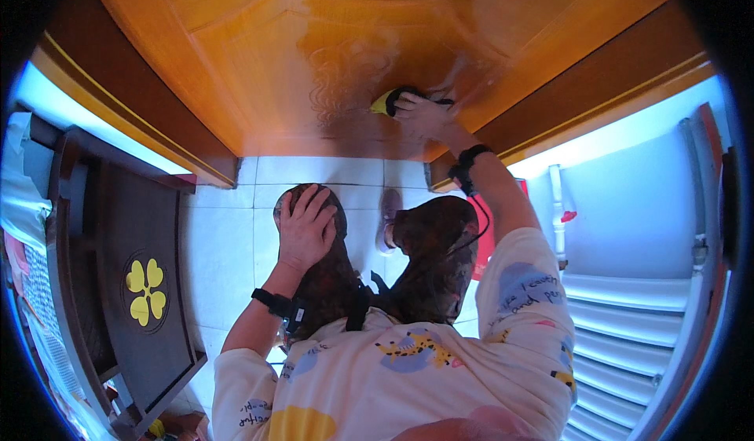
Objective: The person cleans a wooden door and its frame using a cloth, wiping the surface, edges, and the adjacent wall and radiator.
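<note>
My right hand presses a yellow and black cloth or pad against the lower part of an orange-brown wooden door. The door carries carved panel lines, and a darker, glossy patch that looks wet spreads above and left of the hand. My left hand rests on my left knee, fingers apart, holding nothing. The exact shape of the pad is partly hidden under my right fingers. Each wrist wears a black strap.
Door frame posts flank the door. On the left is a dark wooden cabinet with a yellow clover emblem. A white radiator and a pipe with a red valve stand on the right. White floor tiles lie below.
</note>
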The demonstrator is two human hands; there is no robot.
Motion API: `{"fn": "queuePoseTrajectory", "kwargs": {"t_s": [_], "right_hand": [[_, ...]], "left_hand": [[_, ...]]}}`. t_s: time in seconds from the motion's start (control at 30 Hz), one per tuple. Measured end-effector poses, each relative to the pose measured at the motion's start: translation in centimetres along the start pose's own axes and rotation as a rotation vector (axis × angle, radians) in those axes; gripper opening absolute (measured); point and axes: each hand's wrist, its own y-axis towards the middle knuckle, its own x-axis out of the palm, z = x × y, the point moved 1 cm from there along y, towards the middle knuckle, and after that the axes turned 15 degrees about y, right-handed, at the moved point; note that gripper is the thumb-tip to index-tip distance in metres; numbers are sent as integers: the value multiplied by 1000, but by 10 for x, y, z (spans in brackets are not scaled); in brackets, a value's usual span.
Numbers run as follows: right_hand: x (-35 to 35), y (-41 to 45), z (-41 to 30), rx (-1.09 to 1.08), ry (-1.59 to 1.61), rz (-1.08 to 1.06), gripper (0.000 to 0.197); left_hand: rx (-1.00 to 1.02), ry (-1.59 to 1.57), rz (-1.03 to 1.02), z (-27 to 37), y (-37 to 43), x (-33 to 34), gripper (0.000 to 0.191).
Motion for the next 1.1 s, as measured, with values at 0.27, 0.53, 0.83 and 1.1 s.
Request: {"fn": "queuePoseTrajectory", "kwargs": {"t_s": [0.27,0.53,0.83,1.1], "right_hand": [[-187,-36,68,299,-409,803,66],[-86,9,44,431,-336,441,54],[47,73,-32,208,297,-527,50],[171,71,-51,-255,-307,-438,52]], "left_hand": [[-15,13,-10,-1,-6,-6,21],[-32,3,-96,-7,-1,1,21],[-79,-11,-203,-8,2,-1,23],[-84,-28,-197,-8,10,-3,23]]}}
